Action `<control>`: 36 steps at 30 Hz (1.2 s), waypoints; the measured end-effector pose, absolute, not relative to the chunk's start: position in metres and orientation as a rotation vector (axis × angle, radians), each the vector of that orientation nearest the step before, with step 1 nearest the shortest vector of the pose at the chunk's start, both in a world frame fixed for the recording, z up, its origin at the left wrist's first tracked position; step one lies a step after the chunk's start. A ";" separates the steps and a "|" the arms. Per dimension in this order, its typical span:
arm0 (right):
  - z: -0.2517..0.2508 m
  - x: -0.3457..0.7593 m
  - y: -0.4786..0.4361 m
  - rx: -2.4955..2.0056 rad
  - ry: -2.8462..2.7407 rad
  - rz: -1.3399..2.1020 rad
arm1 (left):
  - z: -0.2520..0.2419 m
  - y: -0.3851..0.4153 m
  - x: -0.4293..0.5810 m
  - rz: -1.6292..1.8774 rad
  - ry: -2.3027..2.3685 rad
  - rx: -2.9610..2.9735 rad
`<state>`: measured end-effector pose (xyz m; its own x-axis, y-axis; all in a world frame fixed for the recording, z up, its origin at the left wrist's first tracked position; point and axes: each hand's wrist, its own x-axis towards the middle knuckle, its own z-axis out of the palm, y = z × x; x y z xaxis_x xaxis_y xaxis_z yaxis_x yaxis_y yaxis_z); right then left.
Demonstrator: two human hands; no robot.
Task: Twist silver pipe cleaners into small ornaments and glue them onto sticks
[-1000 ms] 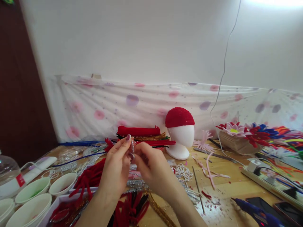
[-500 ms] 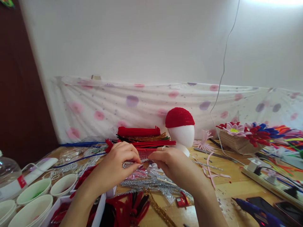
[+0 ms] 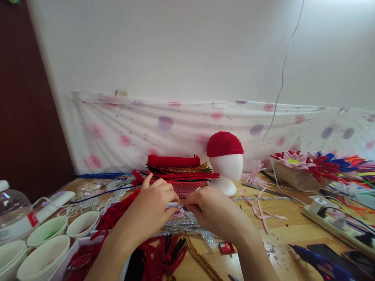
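My left hand [image 3: 149, 208] and my right hand [image 3: 213, 210] meet low over the table, fingers curled and pinched together on a silver glittery pipe cleaner [image 3: 175, 206]. Its far end [image 3: 260, 198] runs out to the right along the table. Under the hands lies a heap of silver pipe cleaners [image 3: 181, 226] in clear wrapping. Red pipe cleaners [image 3: 117, 212] spread to the left, and red, black and gold ones [image 3: 172, 257] lie nearer me.
A white foam head with a red cap [image 3: 225, 162] stands behind the hands, beside a red basket stacked with pipe cleaners [image 3: 178, 175]. White bowls [image 3: 47, 242] sit at front left, a blue glue gun [image 3: 316, 263] and phones at front right, craft flowers [image 3: 307, 164] at far right.
Both hands dropped from chest height to the table surface, turning the silver pipe cleaner from upright to lying flat. The view shifted slightly left.
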<state>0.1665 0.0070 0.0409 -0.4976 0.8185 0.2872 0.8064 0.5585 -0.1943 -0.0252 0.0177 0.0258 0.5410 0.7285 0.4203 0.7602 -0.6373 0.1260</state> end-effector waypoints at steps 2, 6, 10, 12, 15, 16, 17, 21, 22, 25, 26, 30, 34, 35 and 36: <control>0.039 0.165 0.008 -1.346 -2.470 0.044 | 0.024 0.018 -0.020 -0.598 -1.280 -2.686; 0.037 0.167 0.010 -1.337 -2.487 0.004 | 0.023 0.017 -0.016 -0.538 -1.264 -2.700; 0.039 0.176 0.012 -1.202 -2.467 0.046 | 0.025 0.017 -0.018 -0.720 -1.234 -2.687; 0.042 0.181 0.012 -1.120 -2.455 0.062 | 0.026 0.019 -0.020 -0.836 -1.201 -2.686; 0.046 0.185 0.012 -0.992 -2.414 0.097 | 0.030 0.020 -0.026 -1.101 -1.155 -2.720; 0.047 0.186 0.011 -0.952 -2.389 0.114 | 0.031 0.020 -0.027 -1.210 -1.150 -2.732; 0.048 0.187 0.010 -0.917 -2.362 0.133 | 0.032 0.020 -0.029 -1.320 -1.151 -2.746; 0.052 0.186 0.008 -0.796 -2.264 0.204 | 0.037 0.022 -0.032 -1.749 -1.172 -2.770; 0.052 0.184 0.008 -0.778 -2.235 0.229 | 0.037 0.023 -0.032 -1.873 -1.168 -2.755; 0.048 0.169 0.007 -0.752 -2.111 0.320 | 0.033 0.026 -0.024 -2.403 -1.060 -2.643; 0.045 0.161 0.007 -0.739 -2.057 0.355 | 0.031 0.026 -0.020 -2.615 -1.000 -2.569; 0.032 0.127 0.007 -0.621 -1.790 0.454 | 0.022 0.023 0.000 -3.070 -0.927 -2.317; 0.029 0.125 0.009 -0.632 -1.795 0.482 | 0.023 0.021 0.000 -3.045 -1.027 -2.329; 0.031 0.130 0.010 -0.679 -1.833 0.456 | 0.025 0.021 -0.005 -2.959 -1.041 -2.338; 0.033 0.138 0.010 -0.736 -1.868 0.410 | 0.028 0.022 -0.011 -2.795 -1.049 -2.354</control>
